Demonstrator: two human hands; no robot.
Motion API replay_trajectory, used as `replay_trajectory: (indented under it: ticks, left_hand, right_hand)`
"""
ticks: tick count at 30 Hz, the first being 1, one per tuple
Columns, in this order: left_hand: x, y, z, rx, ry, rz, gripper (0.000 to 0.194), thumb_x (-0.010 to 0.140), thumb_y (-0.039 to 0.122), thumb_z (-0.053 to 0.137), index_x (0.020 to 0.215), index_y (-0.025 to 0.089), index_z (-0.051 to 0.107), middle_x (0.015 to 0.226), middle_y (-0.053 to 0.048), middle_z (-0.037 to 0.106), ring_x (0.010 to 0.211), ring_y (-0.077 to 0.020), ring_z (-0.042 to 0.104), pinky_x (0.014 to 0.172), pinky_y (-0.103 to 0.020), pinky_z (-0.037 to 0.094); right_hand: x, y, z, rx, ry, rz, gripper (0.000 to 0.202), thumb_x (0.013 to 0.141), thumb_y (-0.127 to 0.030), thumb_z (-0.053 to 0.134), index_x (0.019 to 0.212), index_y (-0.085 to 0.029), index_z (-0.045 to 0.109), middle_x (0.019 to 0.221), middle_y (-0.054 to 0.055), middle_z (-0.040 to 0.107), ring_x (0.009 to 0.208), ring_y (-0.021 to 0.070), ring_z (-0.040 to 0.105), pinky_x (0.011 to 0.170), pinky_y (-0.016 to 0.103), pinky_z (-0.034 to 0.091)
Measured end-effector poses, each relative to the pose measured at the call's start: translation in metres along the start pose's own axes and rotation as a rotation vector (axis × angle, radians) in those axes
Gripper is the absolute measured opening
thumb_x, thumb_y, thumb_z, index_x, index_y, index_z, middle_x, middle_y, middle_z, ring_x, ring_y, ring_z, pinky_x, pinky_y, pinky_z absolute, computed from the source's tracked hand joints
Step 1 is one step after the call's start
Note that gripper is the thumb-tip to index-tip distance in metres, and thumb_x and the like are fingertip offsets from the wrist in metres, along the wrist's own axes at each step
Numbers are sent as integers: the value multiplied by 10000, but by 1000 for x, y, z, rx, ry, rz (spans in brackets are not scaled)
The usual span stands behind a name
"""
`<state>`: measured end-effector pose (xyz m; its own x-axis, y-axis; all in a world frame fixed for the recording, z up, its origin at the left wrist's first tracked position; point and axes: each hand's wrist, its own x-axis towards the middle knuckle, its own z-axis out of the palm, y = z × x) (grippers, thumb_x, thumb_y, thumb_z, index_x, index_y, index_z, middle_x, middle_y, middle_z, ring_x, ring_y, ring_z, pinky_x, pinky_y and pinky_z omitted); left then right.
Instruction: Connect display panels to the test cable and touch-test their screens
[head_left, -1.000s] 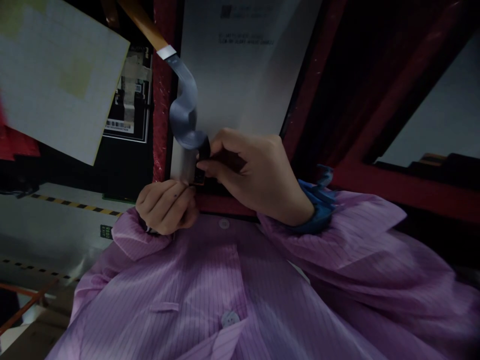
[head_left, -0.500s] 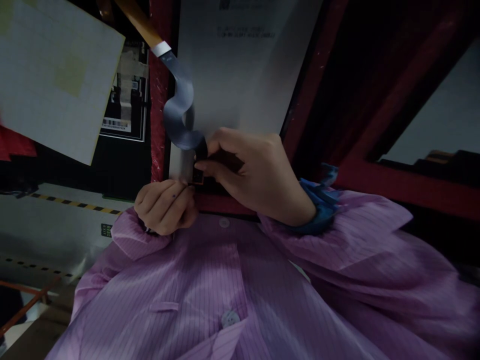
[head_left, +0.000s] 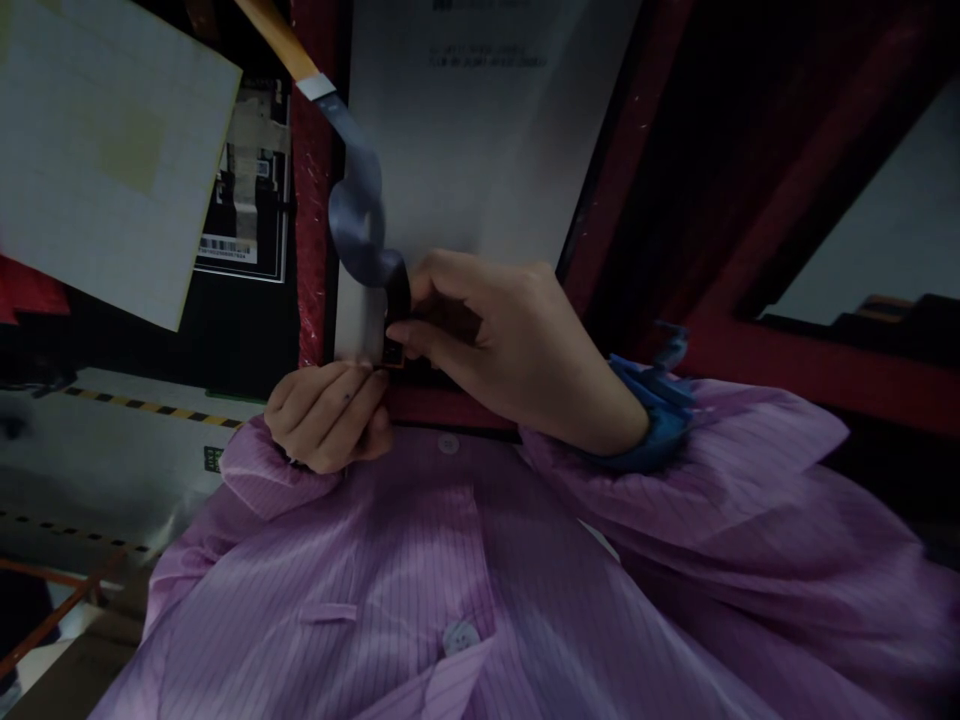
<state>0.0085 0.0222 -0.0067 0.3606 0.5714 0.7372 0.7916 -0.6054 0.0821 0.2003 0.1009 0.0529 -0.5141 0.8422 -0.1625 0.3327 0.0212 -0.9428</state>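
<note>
In the head view, your right hand (head_left: 517, 340) has its thumb and forefinger closed on the dark end (head_left: 394, 300) of a grey flat cable (head_left: 358, 235), by the near edge of the pale panel (head_left: 480, 150). Your left hand (head_left: 330, 415) is curled just beside that end, fingertips at the panel's edge; you can't tell here whether they grip anything. The cable bends loosely over the panel's left side, up to a pale joint (head_left: 316, 87) with an orange strip (head_left: 281, 40). A red padded border (head_left: 311, 200) runs alongside

It should handle as light and springy, soft across its flat but easily creased, so take it by the stiffer-looking end (never by the loose bend) and keep strain off the joint. The picture is dim, so that dark end may be a connector, perhaps a fragile one
</note>
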Motion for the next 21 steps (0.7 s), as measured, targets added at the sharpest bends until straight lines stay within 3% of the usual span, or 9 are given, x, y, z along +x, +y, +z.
replay_trajectory:
  ticks: [9,12,14,16,18,21]
  left_hand:
    - [0,-2,-4,-45,-4,103,231,814,301,566,918,218,753,775,-26,740,605,-154,650,543,-265,543]
    - [-15,-3,-7,0,-211,-26,344,849,469,506,927,256,765,691,-26,711,592,-183,646,527,-305,550]
    - [-27,-5,-10,-93,-405,-169,422,835,570,489,906,267,772,676,-44,694,608,-201,646,537,-329,553]
    - [-35,-7,-13,-219,-493,-236,409,822,575,525,929,271,776,708,-51,699,649,-210,653,574,-340,567]
    - [-36,-8,-15,-238,-446,-186,357,824,521,572,1006,286,771,755,-44,713,678,-211,658,605,-342,579]
    - [-29,-9,-18,-145,-287,-39,341,816,436,624,1106,306,749,807,-30,733,681,-204,656,605,-330,578]
  right_hand:
    - [0,1,0,-38,-16,-18,206,867,-125,659,782,-225,501,687,-50,610,616,105,565,620,267,423]
    - [0,1,-1,-61,-18,-31,208,868,-115,651,784,-215,490,685,-59,595,614,90,557,612,242,419]
    - [0,0,-1,-71,-15,-29,203,872,-106,640,785,-209,487,695,-63,595,620,82,558,616,227,417]
    - [0,0,-2,-66,-15,-34,205,872,-107,639,783,-207,484,701,-64,599,621,78,558,620,223,415]
    - [0,0,-1,-53,-15,-38,211,872,-105,640,779,-206,479,699,-64,599,621,78,559,621,222,414]
    - [1,1,-1,-39,-16,-44,224,866,-96,641,773,-206,469,694,-66,586,616,76,548,612,221,408]
